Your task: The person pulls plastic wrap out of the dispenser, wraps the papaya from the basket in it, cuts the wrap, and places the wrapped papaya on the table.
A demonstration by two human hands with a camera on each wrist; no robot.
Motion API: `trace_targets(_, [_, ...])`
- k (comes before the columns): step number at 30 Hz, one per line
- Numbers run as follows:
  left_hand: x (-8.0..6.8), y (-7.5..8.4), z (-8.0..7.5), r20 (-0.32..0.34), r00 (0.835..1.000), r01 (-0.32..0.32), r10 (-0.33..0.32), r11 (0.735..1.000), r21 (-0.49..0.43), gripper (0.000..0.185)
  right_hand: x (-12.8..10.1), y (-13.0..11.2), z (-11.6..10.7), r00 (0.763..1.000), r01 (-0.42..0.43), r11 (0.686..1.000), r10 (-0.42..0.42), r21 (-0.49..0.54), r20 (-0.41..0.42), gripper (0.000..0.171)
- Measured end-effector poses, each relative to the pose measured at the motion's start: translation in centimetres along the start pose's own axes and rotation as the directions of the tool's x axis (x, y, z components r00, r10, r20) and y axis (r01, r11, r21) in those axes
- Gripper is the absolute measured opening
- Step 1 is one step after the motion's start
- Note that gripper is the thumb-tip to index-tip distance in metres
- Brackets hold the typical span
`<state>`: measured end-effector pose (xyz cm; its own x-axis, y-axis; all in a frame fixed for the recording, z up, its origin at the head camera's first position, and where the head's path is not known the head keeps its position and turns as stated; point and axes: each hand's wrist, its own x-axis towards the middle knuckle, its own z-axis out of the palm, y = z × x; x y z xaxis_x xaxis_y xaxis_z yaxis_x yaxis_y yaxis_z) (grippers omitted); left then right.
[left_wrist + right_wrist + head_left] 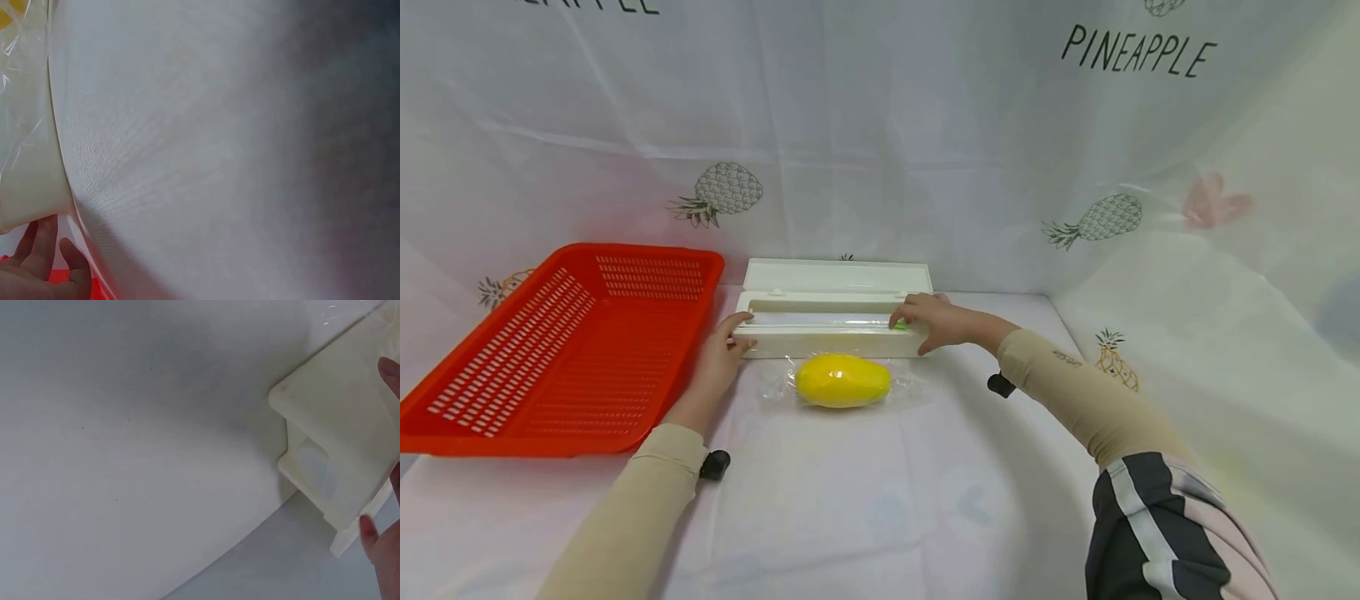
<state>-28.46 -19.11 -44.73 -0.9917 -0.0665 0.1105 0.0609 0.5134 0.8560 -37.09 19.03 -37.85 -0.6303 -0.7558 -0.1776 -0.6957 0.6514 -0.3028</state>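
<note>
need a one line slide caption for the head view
Both hands, left and right, rest on an open cling-film dispenser behind a wrapped yellow fruit, beside a red basket.

Cling-film dispenser (831,321) sits at the back of the table (865,500), lid open; wrapped mango (842,381) lies just before it, basket (561,350) to its left, curtain (880,142) behind everything.
</note>
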Motion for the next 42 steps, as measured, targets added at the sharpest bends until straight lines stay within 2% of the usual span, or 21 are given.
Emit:
trace_targets(3, [0.1, -0.1, 0.0, -0.005, 1.000, -0.013, 0.013, 1.000, 0.010, 0.048, -0.2, -0.1, -0.2, 1.000, -0.014, 0.999, 0.014, -0.053, -0.009, 0.064])
trace_targets(6, [0.2, -0.1, 0.0, -0.002, 1.000, -0.011, 0.011, 1.000, 0.010, 0.048, -0.5, -0.2, -0.3, 1.000, -0.029, 0.998, 0.029, -0.059, 0.000, 0.066])
trace_targets(12, [0.2, 0.2, -0.2, 0.006, 1.000, 0.009, -0.009, 1.000, -0.004, 0.049, -0.8, 0.1, -0.4, 0.999, -0.036, 0.998, 0.035, 0.057, 0.026, 0.066])
trace_targets(18, [0.1, 0.5, -0.6, 0.005, 1.000, 0.007, -0.007, 1.000, -0.010, 0.049, -1.1, 0.8, -0.4, 0.994, -0.101, 0.982, 0.104, 0.163, -0.015, 0.052])
trace_targets(22, [0.1, 0.4, -0.8, -0.004, 1.000, -0.011, 0.010, 1.000, -0.004, 0.049, -1.1, 1.0, -0.4, 0.993, -0.085, 0.973, 0.100, 0.215, -0.061, 0.044])
trace_targets(29, [0.1, 0.3, -0.7, 0.000, 1.000, -0.010, 0.010, 1.000, 0.006, 0.049, -1.3, 1.4, 0.0, 0.987, -0.068, 0.972, 0.099, 0.226, -0.129, 0.031])
trace_targets(34, [0.0, 0.4, -0.6, 0.011, 1.000, 0.006, -0.006, 1.000, 0.001, 0.050, -1.4, 1.9, 0.4, 0.981, -0.082, 0.969, 0.119, 0.233, -0.154, 0.030])
trace_targets(42, [0.0, 0.0, 0.0, 0.000, 1.000, -0.007, 0.007, 1.000, 0.012, 0.050, -2.5, 2.3, 0.9, 0.971, -0.057, 0.964, 0.114, 0.259, -0.209, 0.032])
